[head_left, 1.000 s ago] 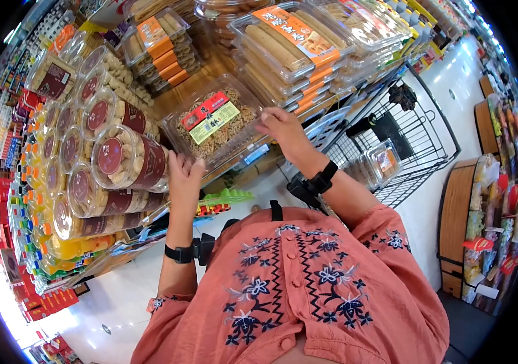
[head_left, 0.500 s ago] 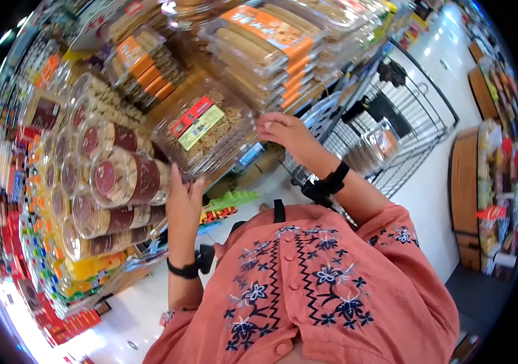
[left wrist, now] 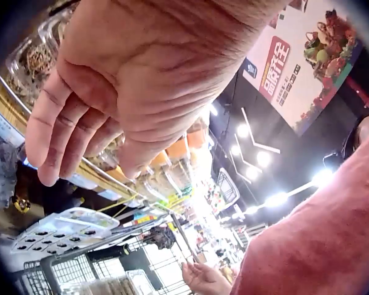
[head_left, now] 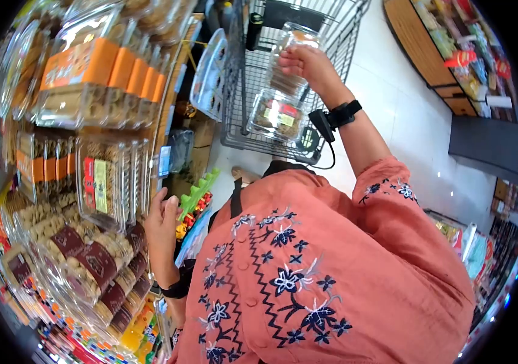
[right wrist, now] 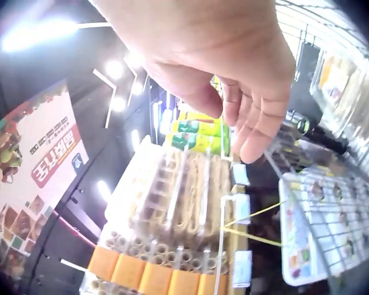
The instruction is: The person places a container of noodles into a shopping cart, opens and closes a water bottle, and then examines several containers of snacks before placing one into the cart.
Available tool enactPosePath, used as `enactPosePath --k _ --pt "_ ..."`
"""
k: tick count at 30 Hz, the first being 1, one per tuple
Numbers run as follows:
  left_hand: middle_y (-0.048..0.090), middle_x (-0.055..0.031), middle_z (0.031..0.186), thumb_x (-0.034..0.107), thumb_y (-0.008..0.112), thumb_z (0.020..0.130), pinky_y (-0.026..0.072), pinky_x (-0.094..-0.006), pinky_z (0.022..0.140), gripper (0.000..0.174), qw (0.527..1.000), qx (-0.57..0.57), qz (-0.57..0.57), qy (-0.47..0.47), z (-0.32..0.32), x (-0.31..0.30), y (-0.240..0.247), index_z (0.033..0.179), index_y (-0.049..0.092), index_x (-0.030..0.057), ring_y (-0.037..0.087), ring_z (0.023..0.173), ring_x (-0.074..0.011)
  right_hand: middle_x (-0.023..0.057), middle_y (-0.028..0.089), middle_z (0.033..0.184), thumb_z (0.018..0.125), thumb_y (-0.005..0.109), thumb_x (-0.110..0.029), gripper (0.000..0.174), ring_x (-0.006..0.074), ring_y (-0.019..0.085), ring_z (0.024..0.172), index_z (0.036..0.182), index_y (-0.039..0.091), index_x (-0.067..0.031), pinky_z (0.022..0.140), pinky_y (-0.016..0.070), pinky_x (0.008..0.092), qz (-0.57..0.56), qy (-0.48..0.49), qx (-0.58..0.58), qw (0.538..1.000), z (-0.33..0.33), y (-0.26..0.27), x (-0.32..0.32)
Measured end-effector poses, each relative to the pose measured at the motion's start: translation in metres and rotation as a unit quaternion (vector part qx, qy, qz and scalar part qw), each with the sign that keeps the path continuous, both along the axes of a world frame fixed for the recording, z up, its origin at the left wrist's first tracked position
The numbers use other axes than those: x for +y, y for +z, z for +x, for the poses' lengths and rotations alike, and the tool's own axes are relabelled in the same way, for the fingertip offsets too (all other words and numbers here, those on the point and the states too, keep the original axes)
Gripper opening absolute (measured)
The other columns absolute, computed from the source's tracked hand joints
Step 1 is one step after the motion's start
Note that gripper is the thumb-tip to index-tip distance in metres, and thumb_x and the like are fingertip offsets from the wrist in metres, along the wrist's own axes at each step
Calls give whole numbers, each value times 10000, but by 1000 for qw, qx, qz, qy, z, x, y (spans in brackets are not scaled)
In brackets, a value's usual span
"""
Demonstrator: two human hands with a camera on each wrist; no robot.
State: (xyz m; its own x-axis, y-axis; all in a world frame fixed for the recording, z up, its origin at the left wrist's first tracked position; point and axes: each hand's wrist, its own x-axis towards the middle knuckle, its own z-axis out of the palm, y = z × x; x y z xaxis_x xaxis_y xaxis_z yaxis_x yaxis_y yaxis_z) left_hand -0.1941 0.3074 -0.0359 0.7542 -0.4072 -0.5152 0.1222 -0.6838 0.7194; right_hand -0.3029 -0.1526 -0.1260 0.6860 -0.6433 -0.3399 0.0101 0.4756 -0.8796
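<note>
Over the cart (head_left: 348, 57), my right hand (head_left: 313, 70) hangs with loosely bent fingers and nothing in its grasp. Below it in the cart lie a clear box with a red and yellow label (head_left: 275, 116) and other clear boxes (head_left: 284, 83). My left hand (head_left: 163, 227) is beside the shelf edge, fingers relaxed and holding nothing. Close to it is a stack of clear boxes of brown crumbly sweets (head_left: 102, 185), the front one bearing a red and yellow label. The left wrist view shows that hand's palm (left wrist: 154, 74) and bare fingers.
Boxes of rolled biscuits with orange bands (head_left: 77, 67) stand stacked on the shelf. Round tubs with maroon labels (head_left: 92, 264) are piled nearer me. A blue-and-white perforated panel (head_left: 209, 76) hangs between shelf and cart. A wood-sided display (head_left: 413, 39) stands across the aisle.
My view has swung right, toward the cart. The right hand has gone from beside the shelf box to above the cart. The left hand has stayed near the shelf, away from the tub.
</note>
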Motion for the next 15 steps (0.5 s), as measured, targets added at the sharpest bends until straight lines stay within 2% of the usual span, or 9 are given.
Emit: enactPosePath --k 2,5,6,8,10,11,12,14,15 --pt "680 -153 1131 379 604 998 541 -270 690 602 999 10 18 -24 0 -19 0 1432 481 -21 674 942 -162 118 652 997 967 577 -165 243 205 664 873 1105 582 36 764 598 345 28 -32 58 997 -23 -47 -11" --pt "679 -155 1141 378 590 1007 539 -269 710 593 997 21 40 -58 1 -42 -4 1431 480 -21 677 953 -171 84 610 895 937 581 -159 239 202 613 750 1079 579 34 691 563 334 70 -31 174 982 -65 -152 -18" --pt "674 -125 1093 345 592 1006 530 -267 710 557 997 31 42 -58 1 -50 -4 1416 494 -19 666 927 -154 69 592 858 930 583 -164 250 202 589 700 1072 575 40 668 546 332 73 -32 224 971 -75 -181 -15" --pt "666 -65 997 279 595 1003 510 -261 711 488 996 53 46 -52 -2 -70 -5 1386 523 -14 642 875 -121 91 601 788 909 626 -228 330 226 575 643 1008 597 85 617 516 347 18 -55 287 956 -93 -228 2" --pt "670 -97 1057 295 582 1009 520 -264 711 504 993 68 59 -75 -1 -79 -14 1398 505 -16 653 901 -137 130 612 737 885 659 -288 420 238 562 610 942 618 127 570 479 371 -75 30 433 898 -108 -255 9" --pt "666 -122 1105 325 574 1015 528 -269 719 534 992 83 57 -82 0 -80 -23 1415 485 -18 660 922 -155 182 635 733 861 681 -316 489 261 609 647 936 632 164 576 482 413 -97 46 467 878 -113 -274 14" --pt "662 -147 1153 356 565 1021 537 -274 727 565 990 98 55 -88 1 -83 -30 1432 465 -19 667 942 -173 233 670 836 862 679 -288 504 277 649 730 1007 622 191 638 506 425 -109 41 467 877 -115 -270 21" --pt "667 -131 1118 317 566 1017 532 -273 730 523 988 104 70 -91 -2 -95 -37 1409 485 -20 669 935 -167 373 657 1051 819 691 -304 515 483 644 1052 1031 642 163 874 545 459 -49 2 485 873 -124 -324 25" --pt "677 -112 1069 291 578 1009 524 -269 723 501 988 107 73 -84 -3 -99 -42 1393 503 -22 666 915 -151 377 646 1095 834 679 -305 527 477 625 1105 1083 630 157 920 535 450 -55 -1 523 850 -119 -322 28"
